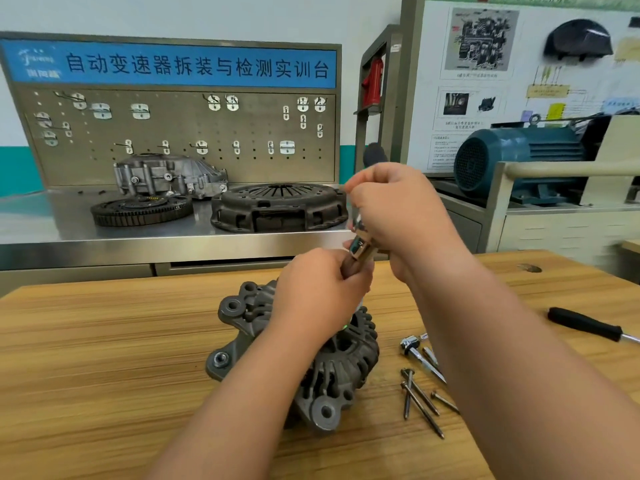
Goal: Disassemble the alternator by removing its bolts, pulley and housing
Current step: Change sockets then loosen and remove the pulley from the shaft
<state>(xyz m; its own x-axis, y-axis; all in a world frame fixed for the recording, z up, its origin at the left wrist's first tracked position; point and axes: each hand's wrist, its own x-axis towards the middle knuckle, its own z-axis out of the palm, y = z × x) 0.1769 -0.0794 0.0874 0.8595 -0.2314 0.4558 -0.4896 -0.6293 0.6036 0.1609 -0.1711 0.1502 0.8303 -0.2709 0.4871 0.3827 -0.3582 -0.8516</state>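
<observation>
The grey alternator (339, 368) lies on the wooden table (104, 341), partly hidden under my left forearm. Above it, my left hand (318, 289) grips the lower end of a chrome socket tool (362, 249). My right hand (398, 213) grips the tool's upper part, whose dark handle end (374, 154) sticks out above the fingers. Several long removed bolts (420, 398) lie on the table right of the alternator. The pulley is hidden by my hands.
A chrome socket extension (420, 355) and a black-handled screwdriver (585, 328) lie to the right. Behind the table, a steel bench holds a clutch pressure plate (280, 207), a flywheel (142, 211) and a gearbox housing (166, 174). A blue electric motor (519, 161) stands at far right.
</observation>
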